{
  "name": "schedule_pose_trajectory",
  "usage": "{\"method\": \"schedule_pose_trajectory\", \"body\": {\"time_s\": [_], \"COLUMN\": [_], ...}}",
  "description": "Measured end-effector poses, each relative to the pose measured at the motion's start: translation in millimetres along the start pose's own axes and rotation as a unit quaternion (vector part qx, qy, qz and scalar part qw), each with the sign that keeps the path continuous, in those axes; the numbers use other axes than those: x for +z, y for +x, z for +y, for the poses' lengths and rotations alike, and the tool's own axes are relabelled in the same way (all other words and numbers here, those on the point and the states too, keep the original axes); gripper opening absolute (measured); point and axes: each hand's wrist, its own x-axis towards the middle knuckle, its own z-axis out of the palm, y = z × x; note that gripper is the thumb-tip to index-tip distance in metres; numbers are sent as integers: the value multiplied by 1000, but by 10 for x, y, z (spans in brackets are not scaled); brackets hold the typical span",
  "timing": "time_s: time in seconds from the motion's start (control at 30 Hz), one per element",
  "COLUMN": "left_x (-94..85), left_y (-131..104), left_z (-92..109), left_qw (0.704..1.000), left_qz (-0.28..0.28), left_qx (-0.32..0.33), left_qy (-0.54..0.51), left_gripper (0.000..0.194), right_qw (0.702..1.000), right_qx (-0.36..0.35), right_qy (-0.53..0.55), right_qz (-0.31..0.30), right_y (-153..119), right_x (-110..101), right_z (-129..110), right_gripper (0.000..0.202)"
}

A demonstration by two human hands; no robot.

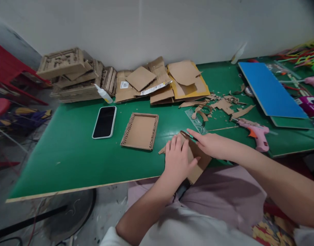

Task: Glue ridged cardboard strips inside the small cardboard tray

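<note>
My left hand lies with its fingers spread on a piece of brown cardboard at the table's front edge, pressing it down. In my right hand is a thin cutting tool with a dark tip, which touches the far edge of the cardboard. A small torn strip sticks out left of my left hand. Just to the left, a shallow cardboard tray with raised corrugated edges lies on the green table.
A phone, a glue bottle and stacked cardboard frames stand at left. Cardboard sheets lie by the wall. Scraps, a clear ruler, a pink glue gun and a blue board are at right.
</note>
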Motion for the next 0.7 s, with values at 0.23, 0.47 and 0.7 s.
{"method": "schedule_pose_trajectory", "body": {"time_s": [0.23,0.47,0.7], "left_x": [5,-3,-13], "left_y": [1,-2,4], "left_z": [3,-5,11], "left_qw": [1000,1000,1000], "left_qz": [-4,-2,0], "left_qx": [-3,1,3], "left_qy": [7,8,15], "left_gripper": [62,61,60], "right_qw": [1000,999,1000], "right_qx": [-11,-9,-7], "right_qy": [-18,-29,-7], "right_qz": [-10,11,29], "right_y": [-19,-84,-137], "right_x": [-34,23,172], "right_z": [-41,5,98], "right_gripper": [61,59,58]}}
